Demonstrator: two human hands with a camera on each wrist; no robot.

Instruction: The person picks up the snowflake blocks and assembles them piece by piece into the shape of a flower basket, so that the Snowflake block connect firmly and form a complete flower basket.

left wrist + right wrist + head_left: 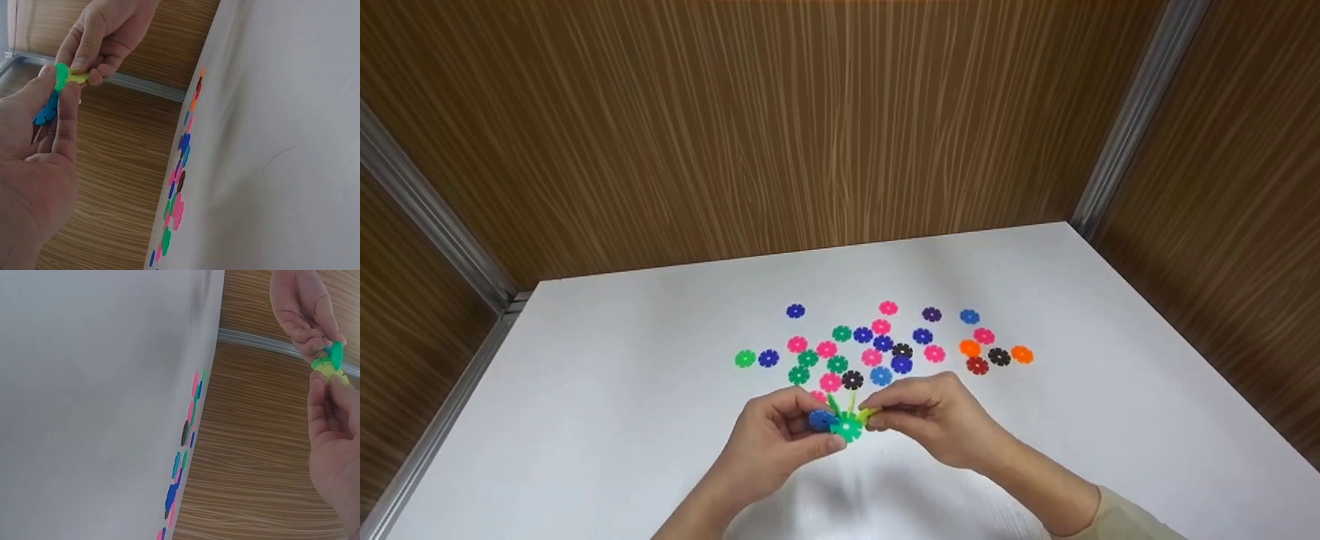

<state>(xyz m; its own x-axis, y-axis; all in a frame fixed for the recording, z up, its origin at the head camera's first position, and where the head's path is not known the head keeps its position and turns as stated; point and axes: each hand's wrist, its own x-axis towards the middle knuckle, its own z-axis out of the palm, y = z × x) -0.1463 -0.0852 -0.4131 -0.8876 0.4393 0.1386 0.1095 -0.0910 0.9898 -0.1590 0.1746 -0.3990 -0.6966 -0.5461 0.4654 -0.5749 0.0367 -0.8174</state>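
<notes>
Between the two hands, above the white table, is a small cluster of notched plastic discs. A green disc (847, 427) faces the head camera, with a blue disc (821, 419) on its left and a yellow disc (865, 415) on its right. My left hand (780, 442) pinches the green disc between thumb and fingers; the blue disc lies within that hand. The right hand (937, 420) pinches the yellow disc (332, 372) by its edge, against the green one. Another green piece and a pale yellow one stick up behind, seen edge-on. How deep the slots interlock cannot be seen.
Loose discs lie flat beyond the hands, among them a black disc (853, 380), a pink disc (934, 353) and an orange disc (1021, 354). Some overlap. Wood-patterned panels (735, 135) enclose the white table (607, 390) at the back and sides.
</notes>
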